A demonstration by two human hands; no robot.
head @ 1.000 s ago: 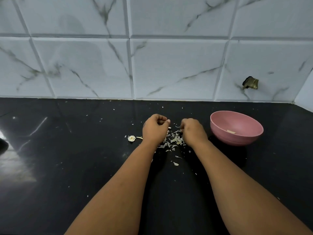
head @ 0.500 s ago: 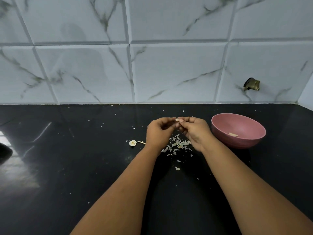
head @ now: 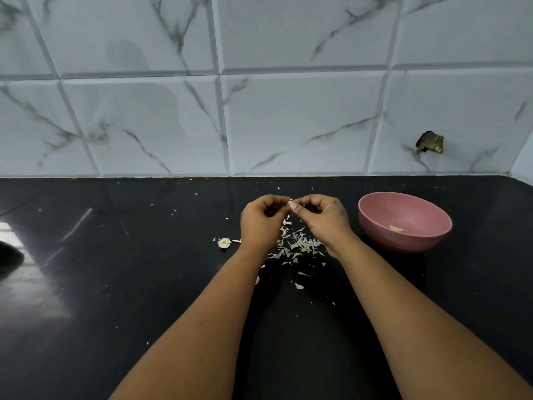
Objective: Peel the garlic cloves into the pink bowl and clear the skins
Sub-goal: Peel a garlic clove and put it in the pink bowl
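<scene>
My left hand (head: 261, 223) and my right hand (head: 323, 219) meet fingertip to fingertip above the black counter (head: 115, 284). Together they pinch a small garlic clove (head: 290, 202), mostly hidden by the fingers. A pile of pale garlic skins (head: 297, 245) lies on the counter just under and between the hands. The pink bowl (head: 375, 220) stands to the right of my right hand, with a peeled clove (head: 396, 228) lying inside. A garlic root stub (head: 224, 243) sits left of my left wrist.
Small skin flakes are scattered over the counter around the pile and towards the tiled wall (head: 288, 125). A dark chipped hole (head: 429, 142) marks the wall above the bowl. A dark object (head: 10, 256) shows at the far left edge.
Both hands rose from the skin pile, came together and now pinch a clove between the fingertips. The bowl has not moved.
</scene>
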